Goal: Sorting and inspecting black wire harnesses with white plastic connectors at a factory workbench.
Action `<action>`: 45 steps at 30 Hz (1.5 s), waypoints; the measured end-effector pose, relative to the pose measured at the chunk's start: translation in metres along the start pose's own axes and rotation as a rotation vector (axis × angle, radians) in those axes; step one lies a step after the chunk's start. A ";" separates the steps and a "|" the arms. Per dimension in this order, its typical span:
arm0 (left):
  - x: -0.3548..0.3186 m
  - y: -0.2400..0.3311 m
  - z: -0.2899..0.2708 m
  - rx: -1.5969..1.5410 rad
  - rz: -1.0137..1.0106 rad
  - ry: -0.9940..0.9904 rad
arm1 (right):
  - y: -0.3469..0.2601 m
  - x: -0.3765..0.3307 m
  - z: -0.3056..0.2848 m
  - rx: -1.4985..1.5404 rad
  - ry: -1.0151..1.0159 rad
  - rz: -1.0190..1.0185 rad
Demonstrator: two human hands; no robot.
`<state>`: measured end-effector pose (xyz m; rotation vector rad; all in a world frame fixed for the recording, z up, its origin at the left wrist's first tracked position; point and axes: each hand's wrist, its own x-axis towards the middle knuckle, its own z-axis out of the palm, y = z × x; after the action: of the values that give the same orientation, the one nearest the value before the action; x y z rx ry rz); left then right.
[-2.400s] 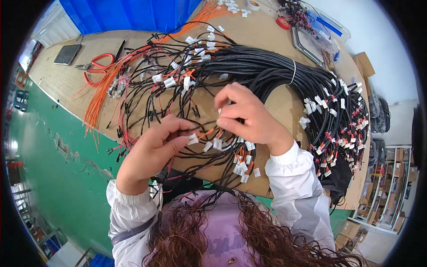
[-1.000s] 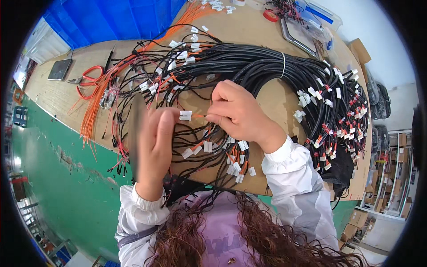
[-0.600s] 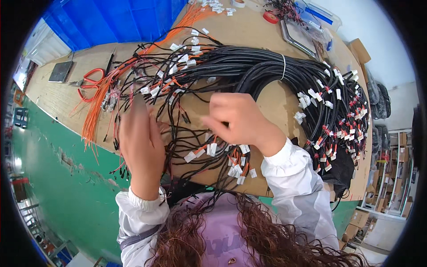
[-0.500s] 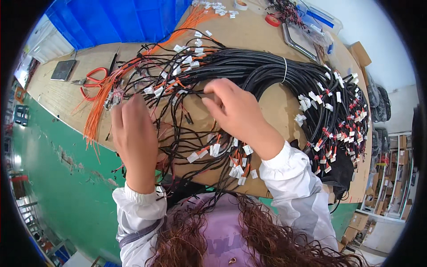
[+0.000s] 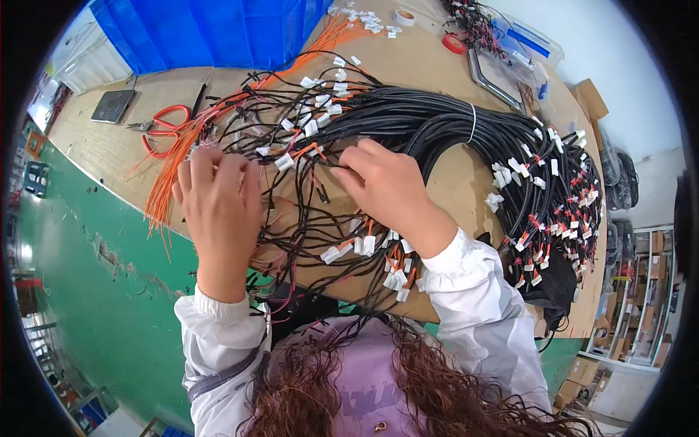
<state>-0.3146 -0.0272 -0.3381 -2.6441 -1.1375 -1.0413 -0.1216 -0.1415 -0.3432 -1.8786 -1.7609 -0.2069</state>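
Observation:
My right hand (image 5: 380,186) has its thumb and fingers closed round a thin black cable at the left part of a large wire harness (image 5: 429,109). To the left, my left hand (image 5: 220,211) is curled over the loose wire ends, its fingers bent downward. Whatever it pinches is hidden beneath the fingers. Between the hands run black branch cables with white connectors (image 5: 284,162) and short orange wires. A white tie (image 5: 472,124) binds the thick black bundle, which curves to the right.
Orange wires (image 5: 169,193) lie left of my left hand, near red-handled pliers (image 5: 164,125) and a dark square pad (image 5: 113,105). A blue bin (image 5: 211,33) stands at the back. Red tape (image 5: 453,44) lies far right. The table's left edge drops to green floor.
My left hand has shifted slightly down, its fingers now more spread across the wires. My right hand remains near the same cables. The whole view has moved a little.

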 end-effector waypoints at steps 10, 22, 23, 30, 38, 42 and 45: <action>0.013 0.021 0.005 -0.089 0.190 0.015 | 0.000 -0.010 -0.010 0.130 -0.025 -0.057; 0.006 0.046 -0.002 -0.322 0.210 -0.146 | 0.007 -0.029 -0.022 0.211 -0.118 -0.086; 0.006 0.047 0.000 -0.502 0.039 -0.289 | 0.008 -0.030 -0.024 0.211 -0.119 -0.079; -0.002 0.040 0.006 -1.294 -0.477 -0.461 | 0.011 -0.031 -0.026 0.210 0.002 -0.245; -0.012 0.040 -0.001 -1.386 -0.577 -0.472 | 0.008 -0.030 -0.028 0.299 -0.001 -0.177; -0.016 0.036 -0.007 -1.072 -0.402 -0.503 | 0.002 -0.024 -0.029 0.216 -0.027 -0.276; -0.023 0.035 -0.020 -0.505 0.019 -0.398 | 0.001 -0.025 -0.016 0.298 -0.037 -0.279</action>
<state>-0.3138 -0.0737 -0.3305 -3.3723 -1.0048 -0.9213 -0.1199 -0.1713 -0.3421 -1.4354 -1.9554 -0.0097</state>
